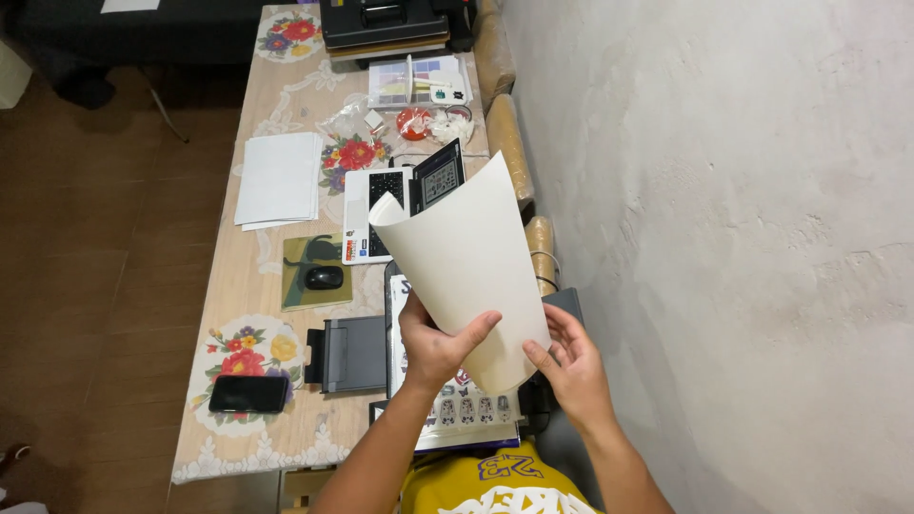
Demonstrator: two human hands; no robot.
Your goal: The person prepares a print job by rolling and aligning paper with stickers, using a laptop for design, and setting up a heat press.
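A large cream sheet of paper (466,252) curls upward in front of me, its top edge bent over. My left hand (433,341) grips its lower left edge with the thumb across the front. My right hand (568,366) holds the lower right corner from behind, fingers spread along the sheet. Under the sheet lies a printed sheet with small coloured pictures (466,407) on a dark printer (357,354).
A long table with a floral cloth (248,286) carries a white laptop (381,205), a black mouse (324,277) on a green pad, a white paper stack (279,178), a black phone (248,393) and a dark press machine (386,24). A pale wall (724,238) runs close on the right.
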